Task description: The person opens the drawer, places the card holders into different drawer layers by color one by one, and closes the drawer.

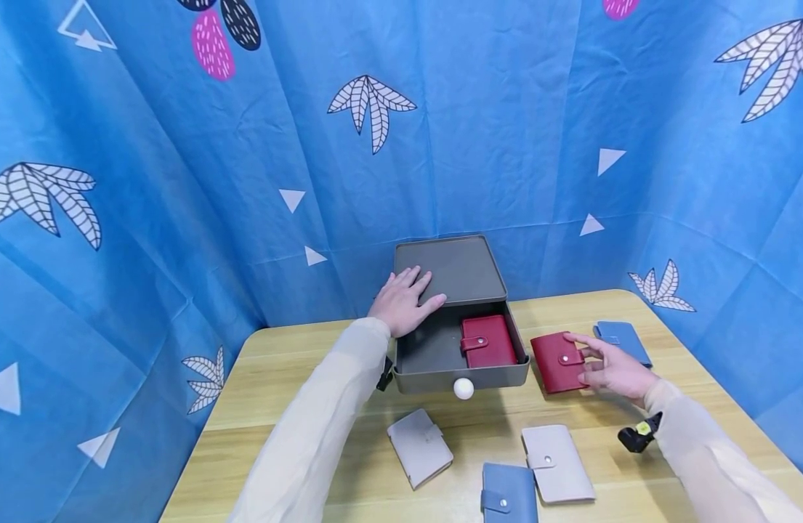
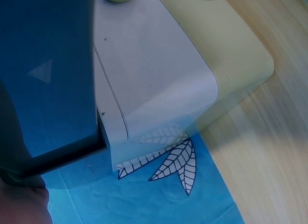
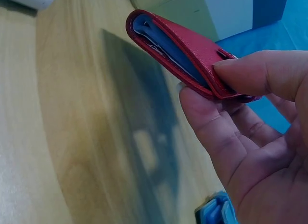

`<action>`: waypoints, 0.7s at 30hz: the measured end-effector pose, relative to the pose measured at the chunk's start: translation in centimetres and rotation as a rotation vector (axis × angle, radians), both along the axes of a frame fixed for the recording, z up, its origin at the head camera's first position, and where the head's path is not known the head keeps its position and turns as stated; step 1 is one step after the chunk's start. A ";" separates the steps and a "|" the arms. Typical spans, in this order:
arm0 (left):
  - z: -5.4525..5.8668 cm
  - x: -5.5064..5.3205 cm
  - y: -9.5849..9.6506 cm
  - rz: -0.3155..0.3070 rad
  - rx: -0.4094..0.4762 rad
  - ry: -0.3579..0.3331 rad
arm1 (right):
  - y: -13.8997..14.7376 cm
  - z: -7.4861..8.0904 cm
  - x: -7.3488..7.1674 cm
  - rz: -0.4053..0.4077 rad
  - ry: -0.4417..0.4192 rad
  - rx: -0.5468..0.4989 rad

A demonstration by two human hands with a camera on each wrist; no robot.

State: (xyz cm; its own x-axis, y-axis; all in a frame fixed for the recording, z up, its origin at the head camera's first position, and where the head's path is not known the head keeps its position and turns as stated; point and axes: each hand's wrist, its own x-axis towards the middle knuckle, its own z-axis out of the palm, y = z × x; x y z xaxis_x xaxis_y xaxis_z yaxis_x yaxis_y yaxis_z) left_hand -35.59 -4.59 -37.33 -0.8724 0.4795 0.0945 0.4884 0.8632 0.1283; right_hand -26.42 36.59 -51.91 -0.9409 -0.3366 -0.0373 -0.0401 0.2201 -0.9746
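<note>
A grey cabinet (image 1: 450, 265) stands at the back of the table with its top drawer (image 1: 427, 345) pulled out by a white knob (image 1: 463, 388). My left hand (image 1: 404, 301) rests on the left front of the cabinet's top, fingers spread. Inside the drawer, on its right side, lies a red snap wallet (image 1: 489, 343). Right of the drawer, my right hand (image 1: 613, 368) pinches a second red wallet (image 1: 557, 363) by its strap side. The right wrist view shows this wallet (image 3: 192, 46) raised over the table between thumb and fingers, inner sleeves visible at its edge.
Behind the right hand lies a blue wallet (image 1: 623, 343). Nearer the front are a light grey wallet (image 1: 419, 447), another light one (image 1: 558, 465) and a blue one (image 1: 509, 490). White and cream lower drawers (image 2: 159, 65) show in the left wrist view. A blue curtain (image 1: 506, 145) hangs behind.
</note>
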 end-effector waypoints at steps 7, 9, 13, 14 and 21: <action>0.0 0.1 0.0 0.002 0.000 -0.001 | -0.3 0.5 0.1 -0.016 0.082 0.050; -0.1 0.1 0.0 0.002 -0.001 -0.001 | -0.4 0.7 0.2 -0.023 0.081 0.049; -0.1 0.1 0.0 0.000 -0.001 0.001 | -0.6 1.0 0.3 -0.020 0.095 0.037; -0.1 0.1 0.0 0.000 0.000 0.001 | -0.6 1.1 0.3 -0.019 0.106 0.039; -0.1 0.1 -0.1 0.000 0.001 0.007 | -0.8 2.1 0.4 -0.015 0.158 0.026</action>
